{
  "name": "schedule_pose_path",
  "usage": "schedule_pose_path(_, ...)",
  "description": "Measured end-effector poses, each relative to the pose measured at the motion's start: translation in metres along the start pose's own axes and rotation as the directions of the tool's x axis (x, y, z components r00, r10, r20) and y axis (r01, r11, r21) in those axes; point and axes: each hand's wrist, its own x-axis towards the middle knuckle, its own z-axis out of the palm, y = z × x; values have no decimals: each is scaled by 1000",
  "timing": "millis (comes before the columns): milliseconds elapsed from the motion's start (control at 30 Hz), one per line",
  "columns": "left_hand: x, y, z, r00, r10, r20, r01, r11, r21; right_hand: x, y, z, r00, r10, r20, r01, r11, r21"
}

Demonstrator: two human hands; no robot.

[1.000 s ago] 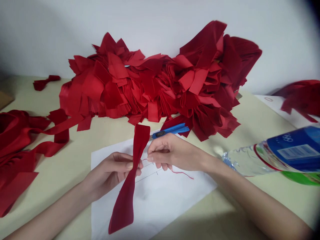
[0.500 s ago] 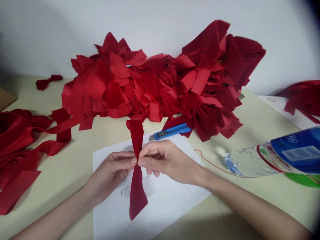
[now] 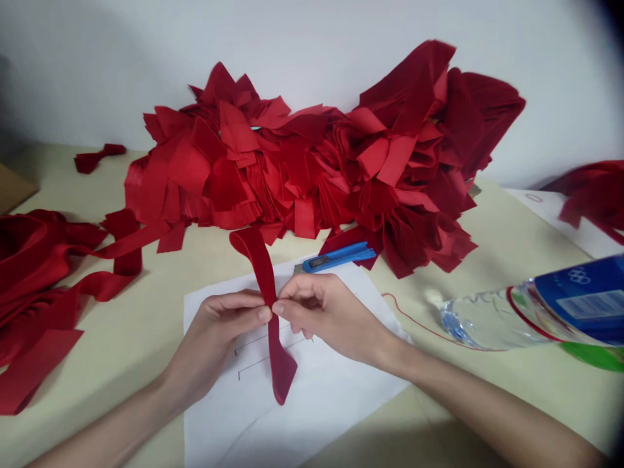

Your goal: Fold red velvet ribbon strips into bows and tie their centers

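Note:
Both of my hands pinch the gathered middle of a dark red velvet strip (image 3: 281, 364) above a white sheet of paper (image 3: 316, 396). My left hand (image 3: 221, 328) grips it from the left, thumb and fingers pressed together. From the right, my right hand (image 3: 324, 312) pinches the same spot, fingertips touching those of the left. One end of the strip curls up toward the pile, the other hangs down onto the paper. A thin red thread (image 3: 414, 320) trails on the table to the right of my right wrist.
A big heap of red fabric pieces (image 3: 322, 162) lies along the wall. A blue utility knife (image 3: 336, 256) rests at the paper's far edge. Loose red ribbon (image 3: 49, 279) sprawls at the left. A plastic water bottle (image 3: 536, 312) lies at the right.
The strip has been gathered narrower at its middle and turned; its lower end rose and shortened, the upper end bent left. My right hand closed in until its fingertips met those of the left.

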Motion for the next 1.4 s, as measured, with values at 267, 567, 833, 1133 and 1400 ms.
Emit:
schedule_pose_path(267, -1, -6, -1, 988, 125, -92, -114, 987, 110, 0, 4, 3, 999, -18, -51, 17, 1000, -20)
schedule_pose_path(567, -1, -2, 2, 992, 56, -111, -51, 997, 51, 2, 5, 5, 992, -102, -79, 95, 992, -84)
schedule_pose_path(833, -1, -1, 6, 987, 56, -152, -55, 998, 11, 2, 5, 7, 992, -89, -85, 86, 995, -42)
schedule_pose_path(1133, -5, -5, 1, 986, 113, -123, -101, 990, 101, 1, 5, 7, 989, -117, -93, 106, 987, -117)
schedule_pose_path(1400, -3, 3, 3, 996, -5, -91, 7, 1000, 26, 3, -1, -4, 996, -80, 48, 83, 995, -62)
